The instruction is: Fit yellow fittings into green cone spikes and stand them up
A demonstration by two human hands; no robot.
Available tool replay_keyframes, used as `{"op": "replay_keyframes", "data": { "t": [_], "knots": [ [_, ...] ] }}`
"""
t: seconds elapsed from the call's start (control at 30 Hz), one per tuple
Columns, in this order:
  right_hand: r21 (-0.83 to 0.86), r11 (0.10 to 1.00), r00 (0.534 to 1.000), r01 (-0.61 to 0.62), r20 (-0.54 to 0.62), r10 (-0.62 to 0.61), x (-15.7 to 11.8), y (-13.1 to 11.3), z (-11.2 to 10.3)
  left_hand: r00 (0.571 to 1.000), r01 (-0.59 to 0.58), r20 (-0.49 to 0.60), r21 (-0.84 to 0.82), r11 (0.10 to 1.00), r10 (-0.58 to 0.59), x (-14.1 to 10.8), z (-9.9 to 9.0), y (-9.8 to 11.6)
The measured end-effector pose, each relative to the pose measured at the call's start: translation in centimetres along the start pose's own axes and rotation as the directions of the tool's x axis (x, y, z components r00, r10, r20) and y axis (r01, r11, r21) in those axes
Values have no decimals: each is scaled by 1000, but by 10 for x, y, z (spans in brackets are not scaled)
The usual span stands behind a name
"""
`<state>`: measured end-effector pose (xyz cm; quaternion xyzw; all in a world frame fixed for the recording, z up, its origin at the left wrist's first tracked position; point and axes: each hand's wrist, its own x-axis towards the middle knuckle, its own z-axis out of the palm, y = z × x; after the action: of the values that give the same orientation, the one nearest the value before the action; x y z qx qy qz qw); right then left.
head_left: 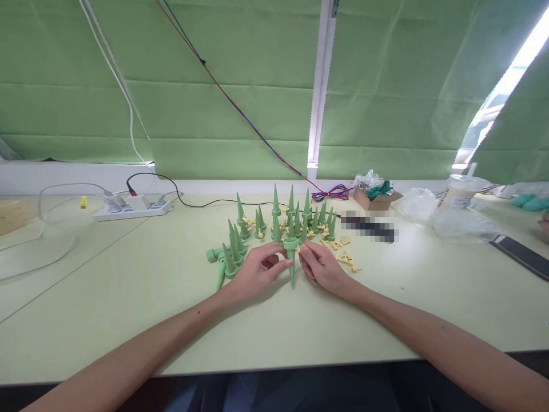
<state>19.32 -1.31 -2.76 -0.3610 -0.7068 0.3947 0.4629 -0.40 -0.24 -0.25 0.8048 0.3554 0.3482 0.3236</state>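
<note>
My left hand (266,264) grips a green plant watering spike (291,245), held with its wide collar up and its tip pointing down. Close on the right, my right hand (322,264) pinches a small yellow valve (299,250) against the side of the collar; the fingers cover most of it. Behind the hands, several green spikes (275,200) stand point-up on the table, with yellow pieces among them. To the left of my left hand a few more spikes (221,273) lie on their sides. Loose yellow valves (348,261) are scattered beyond my right hand.
A white power strip (132,207) with plugs and cables sits at the back left. Toward the back right are a small cardboard box (376,199), coiled wires (332,193), a plastic cup (461,191) and a phone (521,254). The table's front edge (274,369) runs below my forearms.
</note>
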Motion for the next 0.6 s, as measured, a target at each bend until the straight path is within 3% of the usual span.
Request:
{"op": "replay_keyframes", "data": {
  "t": [0.13,0.23,0.43,0.6],
  "knots": [
    [37,998,998,-51,24,50,-1,-4,1,990,-127,-49,105,986,132,0,1,-5],
    [43,997,998,-60,15,60,0,-5,2,987,-138,-55,160,977,148,1,1,-8],
    [17,998,998,-53,-31,53,1,-4,3,994,-58,-79,218,974,77,3,1,-9],
    [22,999,999,-50,-10,50,1,-3,3,993,95,73,33,995,-98,3,0,-9]
  ]
}}
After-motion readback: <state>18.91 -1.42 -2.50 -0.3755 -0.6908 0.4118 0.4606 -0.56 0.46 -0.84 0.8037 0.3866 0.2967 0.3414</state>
